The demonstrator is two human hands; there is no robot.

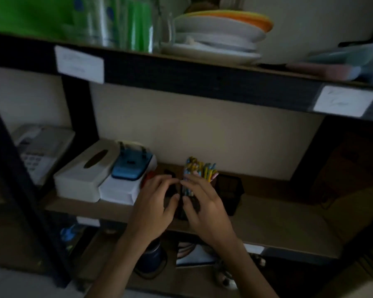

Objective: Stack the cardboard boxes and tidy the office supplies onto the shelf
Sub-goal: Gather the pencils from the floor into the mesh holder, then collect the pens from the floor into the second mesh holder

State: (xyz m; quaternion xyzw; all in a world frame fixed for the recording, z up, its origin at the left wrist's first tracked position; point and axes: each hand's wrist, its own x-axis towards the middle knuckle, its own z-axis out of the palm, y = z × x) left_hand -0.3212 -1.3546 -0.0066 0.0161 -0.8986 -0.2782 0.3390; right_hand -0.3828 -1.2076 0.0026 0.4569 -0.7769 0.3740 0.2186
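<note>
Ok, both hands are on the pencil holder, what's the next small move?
Probably nudge the black mesh holder back toward the wall, then release. Left hand and right hand grip it near the front edge of the shelf, coloured pencils upright, bare board behind.

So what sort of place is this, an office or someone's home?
Probably an office storage or pantry corner, though I can't be sure: a labelled shelf holds a desk phone, a tissue box and coloured pencils, with stacked plates on the level above.
</note>
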